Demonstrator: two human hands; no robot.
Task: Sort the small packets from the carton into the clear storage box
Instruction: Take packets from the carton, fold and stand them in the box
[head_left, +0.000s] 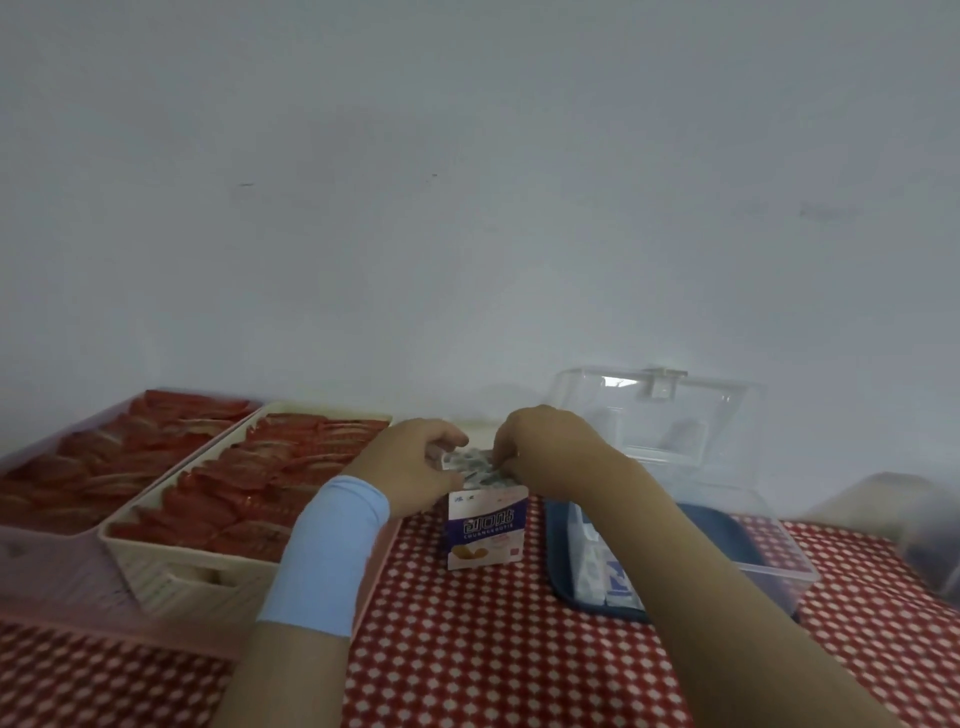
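— Where is the carton?

— The carton (485, 530) stands upright on the table (493, 649), on the red checked cloth, straight ahead of me. Its top is open, and a bunch of small packets (467, 462) sticks up out of the mouth.

— And your hands?

— Both are at that mouth. My left hand (415, 462), with a blue sleeve (332, 551) on the wrist, curls its fingers onto the bunch from the carton's 9 o'clock side. My right hand (540, 447) pinches the same packets from 3 o'clock. The fingertips are partly hidden.

— Where is the box?

— The clear storage box (769, 556) lies at 3 o'clock from the carton, near but not touching, under my right forearm. Its lid (660, 410) stands raised at the far side, by the wall (467, 208). A dark blue tray (566, 582) shows its rim at the box's near left corner. White-and-blue packets (610, 577) stand along the box's left wall.

— What crowds you?

— At 9 o'clock a cream basket (208, 571) of red packets (249, 488) comes close beside my left wrist, with a pink bin (52, 571) beyond it. Bare cloth runs from the carton toward me at 6 o'clock, between my forearms.
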